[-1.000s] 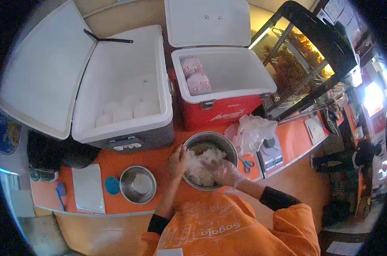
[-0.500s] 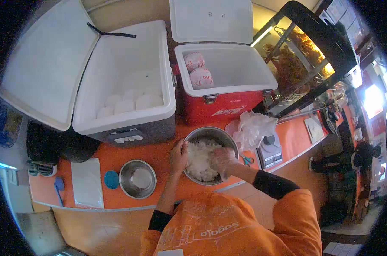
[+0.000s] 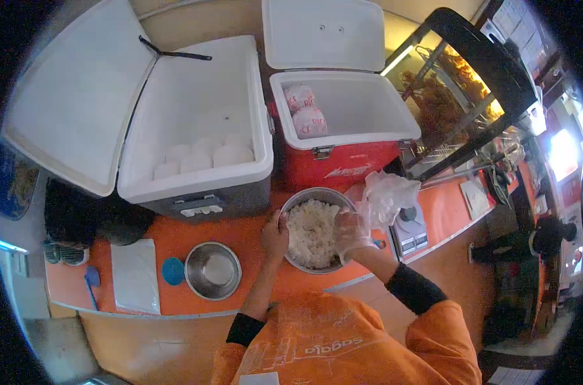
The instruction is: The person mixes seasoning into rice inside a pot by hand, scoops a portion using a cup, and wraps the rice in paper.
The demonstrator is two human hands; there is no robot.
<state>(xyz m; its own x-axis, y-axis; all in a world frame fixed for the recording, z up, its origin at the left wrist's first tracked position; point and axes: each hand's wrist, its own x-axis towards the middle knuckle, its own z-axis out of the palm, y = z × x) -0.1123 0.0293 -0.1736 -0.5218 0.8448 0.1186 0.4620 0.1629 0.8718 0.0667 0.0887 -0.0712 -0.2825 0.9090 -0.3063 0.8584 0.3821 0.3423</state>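
Observation:
A round metal pot [image 3: 302,194] full of white rice [image 3: 312,234] stands on the orange counter. My left hand [image 3: 275,237] is closed on the pot's left rim. Inside the right side of the pot, my right hand [image 3: 350,234], in a clear plastic glove, lies against the edge of the rice; its fingers look spread, and nothing shows in them. Left of the pot are an empty metal bowl [image 3: 213,271] and a round blue-green lid [image 3: 173,271]. A crumpled clear plastic bag [image 3: 388,199] lies close behind my right hand.
Behind stand an open grey cooler [image 3: 195,186] with white wrapped bundles and an open red cooler [image 3: 343,160] with printed bundles. Rightward are a scale [image 3: 409,234], partly hidden scissors and a lit food display case [image 3: 490,58]. A plastic sheet [image 3: 135,276] and blue brush [image 3: 92,282] lie left.
My right hand has moved from the middle of the rice to the pot's right side. The rice is now more evenly spread. My left hand stays at the rim, and the view has shifted slightly.

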